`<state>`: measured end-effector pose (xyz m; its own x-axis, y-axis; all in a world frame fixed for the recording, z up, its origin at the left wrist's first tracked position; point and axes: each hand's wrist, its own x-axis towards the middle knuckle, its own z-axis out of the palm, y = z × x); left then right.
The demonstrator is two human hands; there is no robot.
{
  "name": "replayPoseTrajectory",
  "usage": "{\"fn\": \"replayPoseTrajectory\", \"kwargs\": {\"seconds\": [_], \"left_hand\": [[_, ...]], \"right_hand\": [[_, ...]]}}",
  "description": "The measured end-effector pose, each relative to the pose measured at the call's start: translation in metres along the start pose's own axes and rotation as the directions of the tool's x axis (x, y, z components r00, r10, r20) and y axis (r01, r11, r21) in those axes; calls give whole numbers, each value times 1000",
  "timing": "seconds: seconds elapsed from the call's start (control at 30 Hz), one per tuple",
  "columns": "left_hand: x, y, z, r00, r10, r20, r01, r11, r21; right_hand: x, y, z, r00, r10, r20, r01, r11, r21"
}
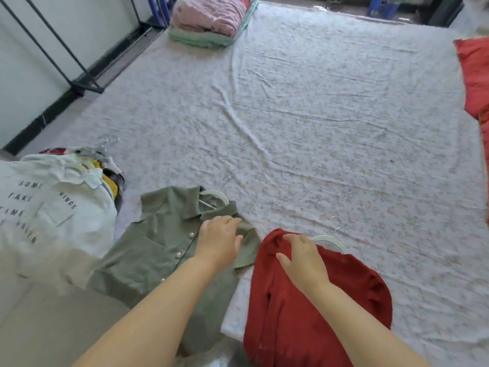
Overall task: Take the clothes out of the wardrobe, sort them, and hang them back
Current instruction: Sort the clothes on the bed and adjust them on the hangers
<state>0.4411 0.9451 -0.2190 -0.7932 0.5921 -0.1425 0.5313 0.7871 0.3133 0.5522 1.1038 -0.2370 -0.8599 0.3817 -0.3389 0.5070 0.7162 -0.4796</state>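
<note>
Spread flat at the near edge of the bed sheet (317, 115): green shirt (158, 250), buttoned, on a white hanger (215, 195) with the hook pointing away. Just beside it on the right, red top (304, 313), also on a hanger (330, 238).

Left hand (219, 242) on the green shirt's shoulder, fingers bent close together with the thumb near them; cannot tell whether pinching cloth. Right hand (301, 260) laid on the red top near its neck, fingers straight, thumb spread, gripping nothing.

At far left, pile of clothes (53, 207) on hangers, printed white shirt on top. At the far end of the bed, folded blankets (209, 19).
</note>
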Motion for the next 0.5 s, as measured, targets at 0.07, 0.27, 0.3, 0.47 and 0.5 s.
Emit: {"fn": "replayPoseTrajectory", "kwargs": {"seconds": [0.07, 0.27, 0.3, 0.47, 0.5], "left_hand": [[-19, -35, -18, 997, -63, 36, 61, 997, 52], [-84, -160, -66, 987, -158, 17, 156, 983, 94], [-95, -183, -72, 986, -167, 24, 164, 981, 104], [-142, -302, -107, 974, -226, 0, 225, 971, 78], [-150, -324, -114, 972, -235, -6, 235, 969, 74]], "right_hand": [[-2, -37, 11, 998, -51, 30, 52, 998, -38], [-6, -161, 65, 986, -127, 106, 140, 982, -123], [-6, -183, 77, 984, -136, 111, 151, 979, -139], [-8, -297, 141, 980, -147, 138, 168, 972, -164], [-8, -317, 153, 977, -154, 144, 179, 968, -176]]}}
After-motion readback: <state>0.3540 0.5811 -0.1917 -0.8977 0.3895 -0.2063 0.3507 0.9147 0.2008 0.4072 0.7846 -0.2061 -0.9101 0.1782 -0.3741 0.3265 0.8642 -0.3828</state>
